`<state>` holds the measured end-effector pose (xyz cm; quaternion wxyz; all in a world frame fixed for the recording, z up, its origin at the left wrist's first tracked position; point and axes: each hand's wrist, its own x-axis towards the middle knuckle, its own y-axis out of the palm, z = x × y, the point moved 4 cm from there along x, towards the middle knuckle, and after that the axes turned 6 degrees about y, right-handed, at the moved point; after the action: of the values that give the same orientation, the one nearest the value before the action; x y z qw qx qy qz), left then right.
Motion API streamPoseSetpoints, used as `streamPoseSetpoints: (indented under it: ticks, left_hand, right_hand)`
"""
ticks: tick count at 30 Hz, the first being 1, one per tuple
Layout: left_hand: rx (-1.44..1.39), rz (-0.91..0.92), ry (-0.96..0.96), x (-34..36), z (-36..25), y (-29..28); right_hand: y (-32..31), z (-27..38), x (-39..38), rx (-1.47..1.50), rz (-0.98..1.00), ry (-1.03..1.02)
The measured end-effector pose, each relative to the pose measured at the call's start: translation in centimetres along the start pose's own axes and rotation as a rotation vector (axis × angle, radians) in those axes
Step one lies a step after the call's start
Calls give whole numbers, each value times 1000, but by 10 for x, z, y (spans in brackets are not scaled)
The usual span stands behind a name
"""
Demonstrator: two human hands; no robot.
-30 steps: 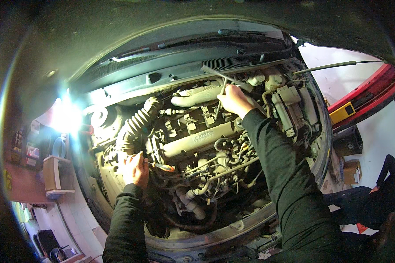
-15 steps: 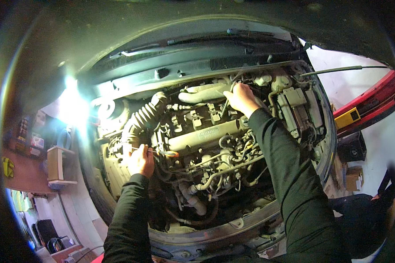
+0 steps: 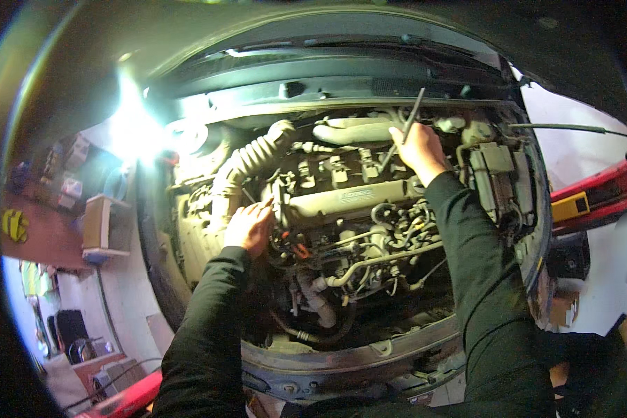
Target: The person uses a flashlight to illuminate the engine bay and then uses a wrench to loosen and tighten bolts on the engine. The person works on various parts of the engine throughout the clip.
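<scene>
In the open engine bay, my left hand [image 3: 247, 230] is closed on a screwdriver with an orange-and-black handle [image 3: 298, 247], beside the ribbed intake hose [image 3: 251, 160]. My right hand [image 3: 418, 150] grips a thin metal rod-like tool [image 3: 416, 104], slanting down toward the row of connectors [image 3: 338, 167] behind the long metal engine cover [image 3: 348, 198]. The tool's lower end sits among those parts; exactly what it touches is unclear.
The raised hood [image 3: 313, 15] arches overhead, with a support rod [image 3: 557, 127] at right. A bright lamp [image 3: 136, 129] glares at left above a cluttered bench [image 3: 56, 230]. A red panel [image 3: 592, 188] and a dark-clothed person [image 3: 585, 355] are at right.
Both hands have moved up and rightward in the view, along with a shift of the whole scene. The screwdriver has tilted, its handle now lower right of my left hand.
</scene>
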<state>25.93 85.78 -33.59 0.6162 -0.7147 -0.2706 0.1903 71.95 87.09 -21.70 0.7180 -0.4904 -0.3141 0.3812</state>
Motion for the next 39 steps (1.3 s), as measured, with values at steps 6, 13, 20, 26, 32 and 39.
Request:
streamPoseSetpoints:
  ticks: [6, 13, 20, 26, 32, 39]
  left_hand:
    - [-86, -186, 36, 25, -25, -1]
    - [-255, -137, -122, 136, -99, 69]
    - [-79, -298, 54, 137, -98, 90]
    - [-363, -170, 33, 126, -80, 51]
    - [-146, 8, 168, 48, -33, -6]
    - [-117, -35, 277, 33, -15, -8]
  right_hand:
    - [10, -2, 1, 111, -66, -16]
    - [14, 1, 4, 82, -3, 17]
    - [2, -10, 2, 159, 35, -65]
    - [4, -6, 4, 43, -2, -37]
    - [3, -8, 9, 122, 56, -144]
    - [-6, 1, -3, 149, 0, -143]
